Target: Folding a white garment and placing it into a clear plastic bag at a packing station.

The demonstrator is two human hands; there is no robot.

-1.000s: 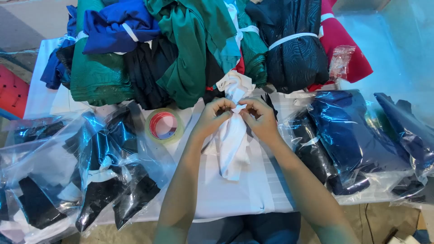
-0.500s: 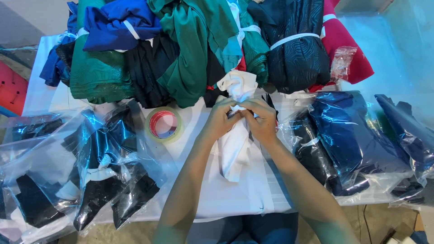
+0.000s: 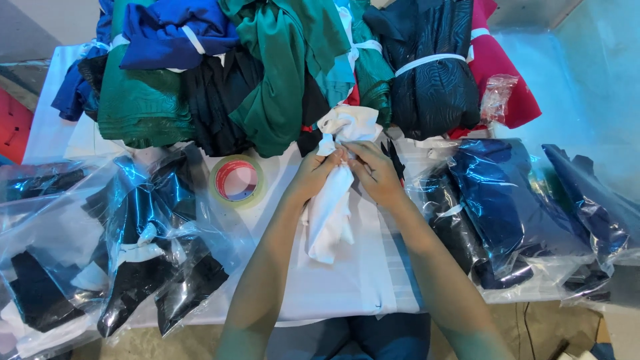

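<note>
White cloth bundle (image 3: 328, 217) looks soft, light; left hand (image 3: 315, 175) and right hand (image 3: 375, 175) pinch its gathered neck; best hold there.

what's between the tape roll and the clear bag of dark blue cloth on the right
In the head view, the left hand and right hand lie between the tape roll and the clear bag of dark blue cloth, both gripping a white cloth bundle on the table.

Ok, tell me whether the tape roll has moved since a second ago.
No. The tape roll lies in the same spot just below the green fabric; only the whole view shifted slightly.
</note>
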